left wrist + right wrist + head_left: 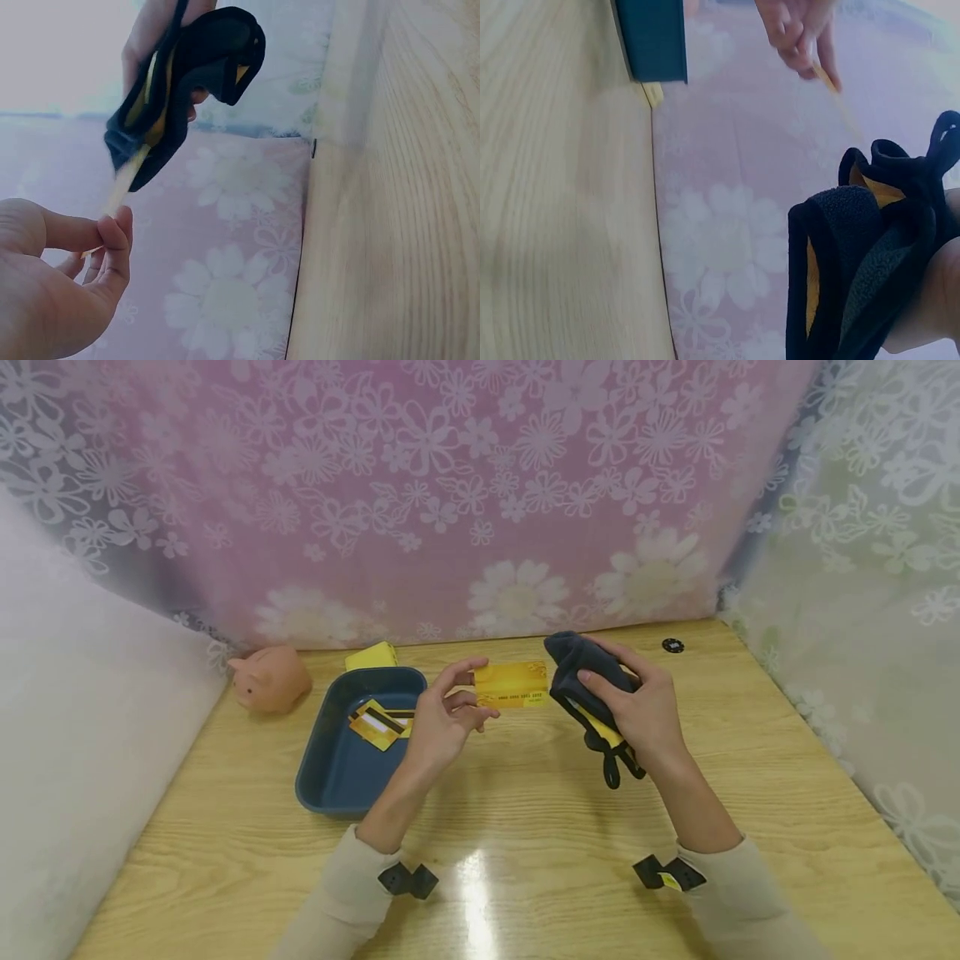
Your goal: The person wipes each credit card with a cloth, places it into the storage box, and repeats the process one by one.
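Observation:
My left hand (438, 722) pinches a yellow-gold bank card (512, 685) between thumb and fingers, with the card's face towards me in the head view. To its right, my right hand (651, 714) grips a dark fleece pouch (567, 653) with a yellow lining and a dangling loop. The card's free end is right by the pouch; whether they touch I cannot tell. In the left wrist view the card (126, 182), blurred, points up at the pouch's open folds. From the right wrist, the pouch (847, 217) shows yellow lining between its dark edges.
A blue basin (318, 777) holds more gold cards (377, 727) with black stripes, left of my left forearm. Behind it is a yellow object (372, 657). A pink piggy bank (272, 681) stands at far left; a black poker chip (672, 646) lies at back right.

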A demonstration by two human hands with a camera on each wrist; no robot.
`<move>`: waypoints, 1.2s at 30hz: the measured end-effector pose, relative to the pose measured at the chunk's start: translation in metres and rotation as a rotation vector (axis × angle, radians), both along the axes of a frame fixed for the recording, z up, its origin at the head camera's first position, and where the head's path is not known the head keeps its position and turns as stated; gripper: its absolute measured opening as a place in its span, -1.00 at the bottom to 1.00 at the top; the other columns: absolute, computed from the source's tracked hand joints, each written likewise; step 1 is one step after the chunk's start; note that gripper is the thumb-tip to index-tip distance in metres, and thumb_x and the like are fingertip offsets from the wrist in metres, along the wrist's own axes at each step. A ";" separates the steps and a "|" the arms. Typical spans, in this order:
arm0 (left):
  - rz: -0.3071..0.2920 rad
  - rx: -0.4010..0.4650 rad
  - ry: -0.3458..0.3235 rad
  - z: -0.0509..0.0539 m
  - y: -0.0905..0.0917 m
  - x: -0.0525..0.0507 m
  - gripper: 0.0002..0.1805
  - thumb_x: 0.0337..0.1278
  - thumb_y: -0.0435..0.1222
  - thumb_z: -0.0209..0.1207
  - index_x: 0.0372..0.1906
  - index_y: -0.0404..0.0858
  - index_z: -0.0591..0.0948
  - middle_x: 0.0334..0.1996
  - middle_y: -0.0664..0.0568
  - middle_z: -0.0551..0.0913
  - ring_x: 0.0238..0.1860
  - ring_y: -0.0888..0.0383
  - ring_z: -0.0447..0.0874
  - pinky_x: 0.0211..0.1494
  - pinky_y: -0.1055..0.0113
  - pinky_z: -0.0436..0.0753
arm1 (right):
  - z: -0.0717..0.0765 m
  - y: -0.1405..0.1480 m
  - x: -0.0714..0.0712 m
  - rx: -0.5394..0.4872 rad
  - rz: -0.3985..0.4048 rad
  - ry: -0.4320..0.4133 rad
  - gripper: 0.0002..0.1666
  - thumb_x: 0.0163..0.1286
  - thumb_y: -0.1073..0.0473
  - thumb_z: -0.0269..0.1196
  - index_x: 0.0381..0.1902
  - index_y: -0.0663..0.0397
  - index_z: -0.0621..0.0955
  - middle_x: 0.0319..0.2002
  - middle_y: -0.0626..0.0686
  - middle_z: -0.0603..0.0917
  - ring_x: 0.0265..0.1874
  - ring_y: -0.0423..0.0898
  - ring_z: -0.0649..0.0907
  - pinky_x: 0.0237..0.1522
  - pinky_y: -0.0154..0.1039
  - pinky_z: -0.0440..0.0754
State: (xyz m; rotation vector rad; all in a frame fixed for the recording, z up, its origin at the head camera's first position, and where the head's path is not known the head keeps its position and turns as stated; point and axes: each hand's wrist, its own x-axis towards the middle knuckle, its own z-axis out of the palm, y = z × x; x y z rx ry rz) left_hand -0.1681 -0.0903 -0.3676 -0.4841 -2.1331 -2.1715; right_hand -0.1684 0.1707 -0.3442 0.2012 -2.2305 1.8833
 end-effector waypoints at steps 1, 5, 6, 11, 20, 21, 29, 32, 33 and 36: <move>0.000 0.005 -0.003 0.000 0.000 0.000 -0.38 0.34 -0.64 0.16 0.41 -0.14 0.54 0.07 -0.11 0.44 -0.26 0.01 0.77 -0.23 0.27 0.73 | 0.001 0.002 -0.001 -0.006 -0.011 -0.007 -0.45 0.43 0.04 0.42 0.36 -0.20 0.64 0.28 0.18 0.61 -0.11 -0.23 0.79 -0.16 -0.30 0.79; 0.018 0.006 -0.012 0.001 -0.002 -0.002 -0.37 0.32 -0.63 0.20 0.39 -0.06 0.55 0.13 -0.11 0.48 -0.28 0.02 0.77 -0.15 0.18 0.77 | 0.003 0.005 -0.002 -0.075 0.000 -0.006 -0.44 0.43 0.07 0.42 0.37 -0.15 0.63 0.29 0.13 0.58 -0.06 -0.20 0.79 -0.12 -0.30 0.78; 0.024 0.004 -0.013 0.001 -0.002 -0.002 -0.37 0.32 -0.63 0.20 0.38 -0.05 0.56 0.13 -0.11 0.49 -0.28 0.02 0.77 -0.13 0.15 0.78 | 0.003 0.004 -0.002 -0.092 0.015 0.009 -0.43 0.43 0.09 0.42 0.37 -0.12 0.63 0.29 0.13 0.58 -0.05 -0.18 0.79 -0.11 -0.30 0.78; 0.034 -0.016 -0.013 -0.001 0.000 -0.003 -0.37 0.32 -0.61 0.22 0.38 -0.04 0.56 0.15 -0.10 0.49 -0.29 0.07 0.75 -0.14 0.16 0.77 | -0.003 -0.010 0.003 -0.137 0.097 0.078 -0.45 0.43 0.23 0.40 0.37 0.01 0.63 0.25 0.14 0.63 -0.06 -0.12 0.80 -0.13 -0.24 0.79; 0.030 -0.061 -0.009 -0.004 0.004 -0.002 -0.38 0.29 -0.57 0.28 0.37 -0.02 0.58 0.10 -0.08 0.52 -0.22 -0.10 0.75 -0.23 0.27 0.74 | -0.014 -0.044 0.018 -0.086 0.247 0.060 -0.47 0.46 0.21 0.38 0.36 -0.10 0.63 0.29 0.11 0.62 0.04 0.04 0.77 -0.13 -0.10 0.82; 0.029 -0.060 -0.010 -0.005 0.004 -0.003 -0.38 0.29 -0.58 0.27 0.37 -0.03 0.58 0.11 -0.07 0.52 -0.19 -0.10 0.76 -0.21 0.27 0.74 | -0.015 -0.047 0.019 -0.082 0.261 0.059 -0.47 0.46 0.20 0.38 0.36 -0.10 0.63 0.28 0.11 0.62 0.06 0.06 0.76 -0.12 -0.10 0.81; -0.014 -0.046 0.001 -0.009 0.004 -0.002 -0.37 0.33 -0.59 0.20 0.42 -0.09 0.54 0.26 -0.06 0.53 -0.05 -0.03 0.80 -0.16 0.32 0.71 | -0.021 -0.058 0.024 -0.028 0.296 0.100 -0.47 0.44 0.23 0.40 0.34 -0.14 0.65 0.18 0.08 0.64 0.06 0.04 0.72 -0.05 -0.17 0.79; -0.023 -0.052 0.009 -0.010 0.006 -0.002 -0.37 0.33 -0.56 0.25 0.42 -0.06 0.53 0.31 -0.05 0.54 -0.02 -0.05 0.81 -0.15 0.33 0.73 | -0.021 -0.058 0.025 -0.017 0.293 0.099 -0.46 0.44 0.23 0.40 0.34 -0.17 0.65 0.18 0.06 0.65 0.05 0.02 0.71 -0.05 -0.18 0.79; -0.025 -0.051 0.011 -0.010 0.006 -0.001 -0.37 0.33 -0.55 0.26 0.42 -0.06 0.54 0.31 -0.05 0.54 -0.03 -0.05 0.81 -0.16 0.33 0.74 | -0.021 -0.058 0.025 -0.013 0.290 0.097 -0.47 0.44 0.22 0.40 0.34 -0.19 0.65 0.18 0.06 0.65 0.04 0.02 0.71 -0.05 -0.18 0.79; -0.022 -0.049 0.015 -0.009 0.007 0.000 -0.39 0.33 -0.52 0.28 0.41 -0.05 0.55 0.27 -0.05 0.56 -0.10 -0.04 0.82 -0.20 0.34 0.72 | -0.020 -0.057 0.025 0.004 0.276 0.090 -0.47 0.44 0.19 0.41 0.33 -0.22 0.65 0.17 0.05 0.65 0.04 0.02 0.71 -0.06 -0.19 0.78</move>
